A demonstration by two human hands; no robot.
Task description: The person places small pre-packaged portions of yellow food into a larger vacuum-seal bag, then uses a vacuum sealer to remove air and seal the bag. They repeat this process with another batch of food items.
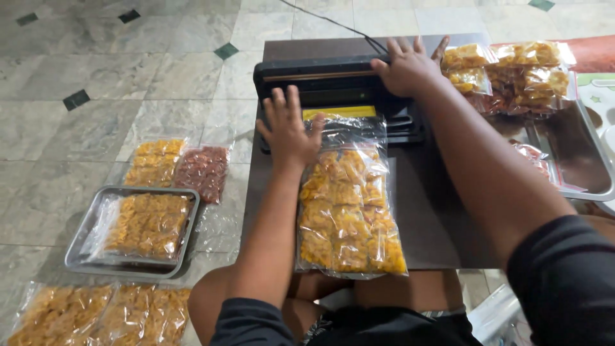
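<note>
Snack bag mouth under sealer lid; left hand fingers spread flat beside it, right hand fingers spread, pressing lid.

Head cam, looks steeply down, close over low table.

A grey marble floor with small dark green diamond insets fills the upper left of the frame. At left, a metal tray holds a clear bag of yellow snacks. Above it lie two more bags side by side, one yellow, one reddish-brown. More yellow bags line the lower left corner. At upper right a heap of filled bags sits beside a second steel tray.
</note>
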